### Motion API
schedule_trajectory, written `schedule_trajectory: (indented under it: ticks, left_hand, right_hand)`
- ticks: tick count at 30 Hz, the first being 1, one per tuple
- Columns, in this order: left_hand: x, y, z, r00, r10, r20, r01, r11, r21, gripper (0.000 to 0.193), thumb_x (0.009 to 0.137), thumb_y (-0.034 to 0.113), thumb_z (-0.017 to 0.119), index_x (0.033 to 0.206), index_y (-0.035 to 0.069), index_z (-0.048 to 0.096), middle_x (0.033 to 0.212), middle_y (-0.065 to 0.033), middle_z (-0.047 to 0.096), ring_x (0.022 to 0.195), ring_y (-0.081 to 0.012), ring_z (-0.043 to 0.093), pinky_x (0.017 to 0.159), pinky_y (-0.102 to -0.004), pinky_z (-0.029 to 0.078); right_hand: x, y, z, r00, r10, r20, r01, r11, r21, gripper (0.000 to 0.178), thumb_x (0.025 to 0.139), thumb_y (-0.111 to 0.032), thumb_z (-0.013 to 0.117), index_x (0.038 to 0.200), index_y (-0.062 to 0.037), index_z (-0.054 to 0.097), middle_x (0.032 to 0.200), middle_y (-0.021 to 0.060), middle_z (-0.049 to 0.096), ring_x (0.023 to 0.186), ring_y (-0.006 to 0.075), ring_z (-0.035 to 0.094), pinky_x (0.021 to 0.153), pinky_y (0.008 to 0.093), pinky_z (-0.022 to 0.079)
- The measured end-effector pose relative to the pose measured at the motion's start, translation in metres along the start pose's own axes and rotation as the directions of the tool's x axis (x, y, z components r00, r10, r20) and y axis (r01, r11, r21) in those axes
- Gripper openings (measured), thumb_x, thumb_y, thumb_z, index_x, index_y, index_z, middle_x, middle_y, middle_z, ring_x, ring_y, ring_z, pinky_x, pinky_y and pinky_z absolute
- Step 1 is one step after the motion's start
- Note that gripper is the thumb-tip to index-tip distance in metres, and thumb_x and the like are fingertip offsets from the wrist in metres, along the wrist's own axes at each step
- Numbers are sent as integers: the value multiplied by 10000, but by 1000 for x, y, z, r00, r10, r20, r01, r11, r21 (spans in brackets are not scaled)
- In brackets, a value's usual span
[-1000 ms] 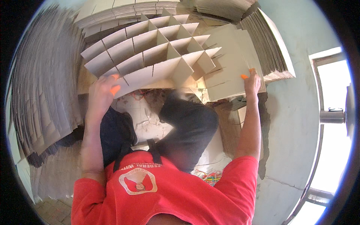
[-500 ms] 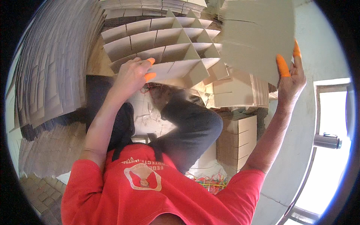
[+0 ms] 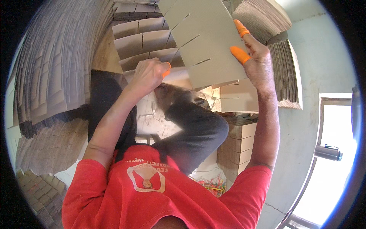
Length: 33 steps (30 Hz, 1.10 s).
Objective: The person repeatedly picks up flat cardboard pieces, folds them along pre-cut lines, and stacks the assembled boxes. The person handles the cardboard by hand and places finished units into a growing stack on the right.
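Note:
A slotted cardboard sheet (image 3: 213, 42) is tilted over the right part of a cardboard divider grid (image 3: 141, 42). My right hand (image 3: 257, 65) grips the sheet's right edge, with orange finger covers on thumb and finger. Several slits run in from the sheet's left side. My left hand (image 3: 148, 76) is closed at the grid's near strip, and its fingertips are partly hidden behind the hand. The grid's parallel strips stand on edge to the left of the sheet. Its crossing strips are now covered by the sheet.
Tall stacks of cardboard strips (image 3: 57, 65) rise at the left. More stacked cardboard (image 3: 284, 72) stands at the right by the wall (image 3: 293, 126). A slotted pile (image 3: 240, 97) lies below the sheet, and coloured strings (image 3: 213, 185) lie on the floor by my bent leg (image 3: 194, 129).
My right hand has brought the sheet leftward from the right side to over the grid, uncovering a stack behind it. My left hand has shifted slightly right along the near strip.

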<state>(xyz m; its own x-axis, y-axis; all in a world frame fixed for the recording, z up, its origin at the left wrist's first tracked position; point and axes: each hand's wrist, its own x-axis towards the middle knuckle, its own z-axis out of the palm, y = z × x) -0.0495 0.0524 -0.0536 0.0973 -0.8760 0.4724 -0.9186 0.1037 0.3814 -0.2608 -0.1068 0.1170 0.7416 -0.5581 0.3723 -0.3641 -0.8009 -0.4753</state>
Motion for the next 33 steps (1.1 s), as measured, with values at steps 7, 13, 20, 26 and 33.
schedule_trajectory:
  ticks: [7, 13, 20, 26, 33]
  left_hand:
    - [1, -5, 4, 1000, -22, -6, 22, 1000, 16, 143, 805, 152, 688, 902, 52, 718, 759, -166, 669, 702, -334, 661, 611, -430, 524]
    - [5, -4, 2, 1000, -19, -10, 18, 1000, -17, 124, 786, 134, 687, 870, 46, 713, 735, -175, 650, 694, -347, 661, 594, -442, 513]
    - [10, -5, -1, 999, -39, 25, 39, 999, -27, 109, 791, 121, 671, 843, 32, 705, 740, -192, 638, 703, -371, 653, 605, -457, 504]
    - [13, -9, 3, 998, -34, -49, 33, 999, -23, 57, 736, 53, 590, 731, 38, 644, 659, -223, 597, 672, -387, 652, 558, -474, 496]
    - [21, -7, 2, 998, -40, -45, 39, 999, -35, 84, 738, 41, 598, 776, 53, 672, 673, -211, 612, 683, -385, 656, 581, -468, 509]
  right_hand:
    - [3, 3, 11, 994, -83, -68, 85, 996, 36, 585, 793, 18, 735, 1341, -38, 541, 1304, 161, 605, 1193, 175, 589, 973, 305, 494]
    - [3, 11, 23, 999, -22, 41, 22, 1000, 3, 617, 804, 32, 723, 1380, -60, 520, 1221, 88, 662, 1059, 100, 581, 936, 278, 480]
    - [10, 13, 59, 984, -63, 169, 66, 998, -15, 559, 779, 43, 703, 1310, -10, 536, 1106, 231, 658, 991, 366, 655, 863, 380, 505]
    - [22, 5, 59, 932, 88, 352, -97, 995, 10, 706, 759, 57, 682, 1401, 2, 393, 1015, 278, 652, 916, 381, 669, 804, 414, 532]
    - [27, -19, 69, 871, 181, 456, -185, 982, -37, 718, 805, 14, 652, 1448, -51, 341, 965, 241, 667, 696, 322, 680, 477, 381, 554]
